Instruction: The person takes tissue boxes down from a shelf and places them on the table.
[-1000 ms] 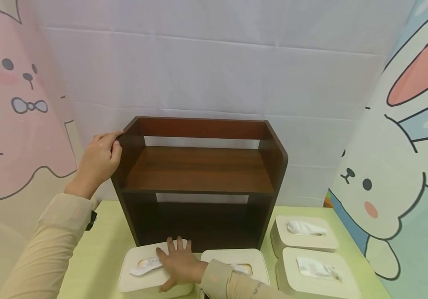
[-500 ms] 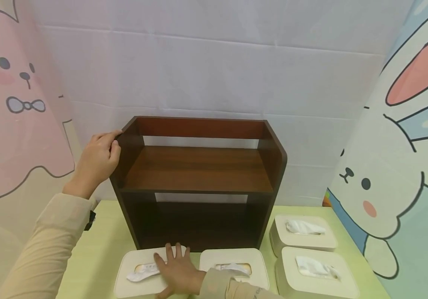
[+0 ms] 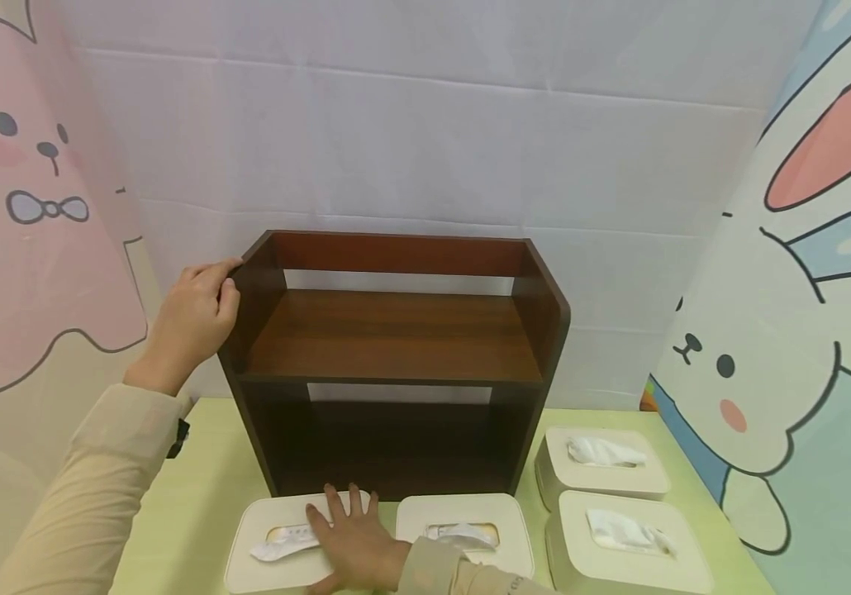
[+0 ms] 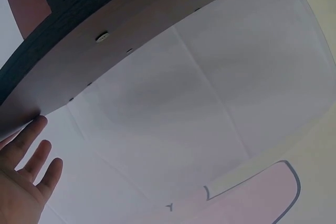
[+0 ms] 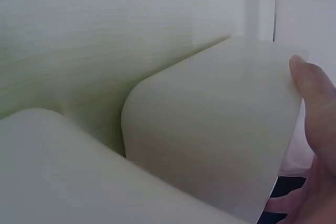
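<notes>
A dark brown two-tier desktop shelf [image 3: 396, 335] stands at the back of the table. My left hand [image 3: 198, 318] holds the upper corner of its left side panel; in the left wrist view some fingers [image 4: 34, 156] are spread apart, with one fingertip at the panel's edge. In front of the shelf sits a cream tissue box [image 3: 262, 570] with a white tissue in its slot. My right hand [image 3: 358, 541] spans this box from above, fingers spread over the lid, thumb [image 5: 296, 72] against its side. A second tissue box [image 3: 511, 529] stands beside it, partly behind my right sleeve.
Two more tissue boxes stand at the right, one [image 3: 567, 442] behind the other [image 3: 634, 570]. The table [image 3: 187, 471] is pale green. A white cloth backdrop [image 3: 425, 149] hangs close behind the shelf, with rabbit-print curtains [image 3: 760, 355] at the sides.
My right hand has drawn the left tissue box slightly toward me, and it has turned to line up with its neighbour. My left hand stays on the shelf.
</notes>
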Available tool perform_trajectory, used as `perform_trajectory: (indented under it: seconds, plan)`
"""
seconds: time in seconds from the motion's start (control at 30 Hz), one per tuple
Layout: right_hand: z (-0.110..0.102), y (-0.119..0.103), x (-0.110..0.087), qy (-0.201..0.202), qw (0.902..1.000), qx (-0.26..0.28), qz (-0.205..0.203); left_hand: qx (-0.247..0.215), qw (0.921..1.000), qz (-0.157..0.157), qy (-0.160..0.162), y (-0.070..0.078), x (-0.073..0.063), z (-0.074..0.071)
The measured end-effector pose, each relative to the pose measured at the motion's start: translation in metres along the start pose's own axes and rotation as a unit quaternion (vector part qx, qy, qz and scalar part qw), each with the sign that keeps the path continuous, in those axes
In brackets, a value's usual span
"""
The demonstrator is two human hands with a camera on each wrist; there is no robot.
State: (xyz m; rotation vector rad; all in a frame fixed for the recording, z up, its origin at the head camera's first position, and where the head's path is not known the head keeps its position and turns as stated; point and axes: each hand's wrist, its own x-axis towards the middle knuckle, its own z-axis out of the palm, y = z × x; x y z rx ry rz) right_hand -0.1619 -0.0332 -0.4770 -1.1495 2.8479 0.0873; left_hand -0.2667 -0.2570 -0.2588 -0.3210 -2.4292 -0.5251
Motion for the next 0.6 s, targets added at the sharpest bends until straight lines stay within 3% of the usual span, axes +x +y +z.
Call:
perform_trajectory:
  seconds: [0.23, 0.6]
  plan:
    - [-0.004, 0.007, -0.001, -0.012, 0.9997, 0.012, -0.015, 0.007, 0.9999, -0.001, 0.008, 0.003, -0.001, 0.001]
    - [-0.013, 0.025, -0.003, 0.054, 0.9972, 0.018, -0.048, 0.016, 0.9998, 0.000, 0.014, 0.003, 0.000, 0.002]
